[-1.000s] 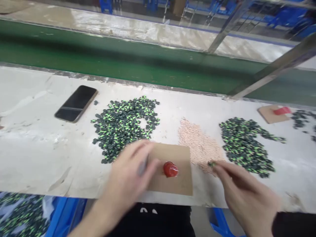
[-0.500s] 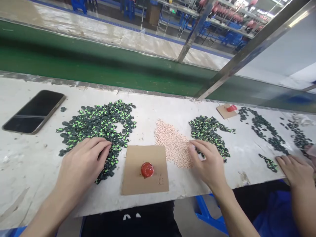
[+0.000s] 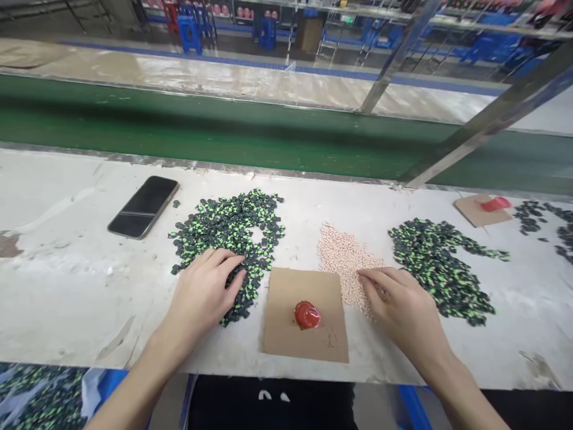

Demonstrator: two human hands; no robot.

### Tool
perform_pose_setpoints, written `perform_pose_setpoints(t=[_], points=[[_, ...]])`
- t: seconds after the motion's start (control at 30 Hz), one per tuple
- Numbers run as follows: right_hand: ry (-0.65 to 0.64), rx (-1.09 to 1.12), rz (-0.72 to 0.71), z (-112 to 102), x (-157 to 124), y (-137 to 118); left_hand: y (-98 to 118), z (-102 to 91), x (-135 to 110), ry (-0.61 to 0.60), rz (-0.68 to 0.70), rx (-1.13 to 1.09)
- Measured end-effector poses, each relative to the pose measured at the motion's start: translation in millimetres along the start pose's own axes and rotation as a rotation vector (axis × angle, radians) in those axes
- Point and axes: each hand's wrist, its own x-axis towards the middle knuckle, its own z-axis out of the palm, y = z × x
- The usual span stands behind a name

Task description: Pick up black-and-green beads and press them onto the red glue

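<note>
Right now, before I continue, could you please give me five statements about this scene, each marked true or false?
1. In this view, the left hand covers part of the left green-and-black pile. True.
2. The red blob sits on the cardboard square between the hands. True.
3. Both hands are over that square. False: the right hand is at the pale granules.
4. The granules lie left of the red blob. False: they lie to its right.
5. The phone lies left of the cardboard square. True.
</note>
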Motion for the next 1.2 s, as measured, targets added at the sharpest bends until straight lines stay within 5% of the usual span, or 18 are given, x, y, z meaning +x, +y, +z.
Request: perform_pose_setpoints(t=[0.23,0.4,0.53,0.63,0.73,0.87,1.0,1.1,1.2], points=[[0.012,0.066,0.126,-4,1,-3,1,-0.6,2,0.032,-0.080,-0.183],[0.009,0.220,0.291,-29,0,-16,3,-10.7,-3,0.114,-0.157,-0.399],[0.001,0.808,0.648,-47,-5,-49,27,-22.3,-12,0.075,-0.315,-0.765],[-0.043,1.221,0.786,-49,-11,-78,58,-27.5,-18,0.006,-0.455,-1.125],[-0.127,1.410,0.814,-45,-18,-97,87,-26.2,-24,0.023,-0.276,-1.191],[-0.149,1.408,0.785,-42,-23,-102,105,-16.9,-30,0.108,0.048,-0.976],[-0.179,1.213,0.755,-45,-20,-100,101,-10.0,-30,0.040,0.191,-0.847],[-0.215,1.100,0.739,-50,-16,-104,98,-8.2,-28,0.024,0.164,-0.912],[-0.185,1.107,0.812,-52,-15,-113,101,-9.9,-26,-0.080,-0.008,-1.059]])
